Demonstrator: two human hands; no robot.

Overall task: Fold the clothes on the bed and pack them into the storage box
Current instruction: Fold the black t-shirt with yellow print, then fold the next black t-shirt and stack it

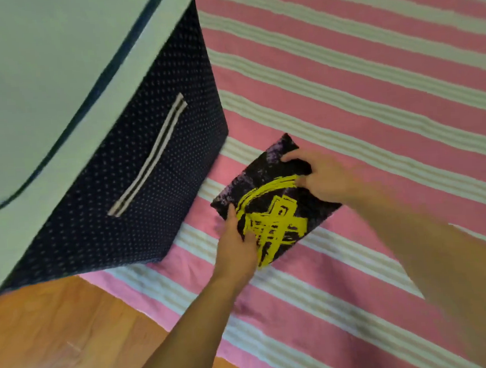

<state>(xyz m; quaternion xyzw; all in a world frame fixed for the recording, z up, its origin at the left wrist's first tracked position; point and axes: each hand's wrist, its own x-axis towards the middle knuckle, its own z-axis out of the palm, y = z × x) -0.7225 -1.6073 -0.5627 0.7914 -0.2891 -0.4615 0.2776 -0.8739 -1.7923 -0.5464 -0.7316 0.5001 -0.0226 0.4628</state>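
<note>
- On the pink-and-white striped bedsheet [345,96], beside the dark dotted fabric storage box [137,168], lies your folded black garment with yellow print [269,210].
- Your left hand [236,244] grips its near-left edge, thumb on top.
- Your right hand [322,178] pinches its far-right edge.

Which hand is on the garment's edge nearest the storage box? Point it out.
The left hand: it grips the folded black garment at the edge facing the storage box. The right hand holds the far edge.

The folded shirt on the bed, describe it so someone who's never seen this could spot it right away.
Start at the pink-and-cream striped bedsheet and find the big navy polka-dot fabric storage box standing on it. Just right of the box lies a folded black cloth square, gripped by both hands. Its scribbled bright yellow print sets it apart.
</note>
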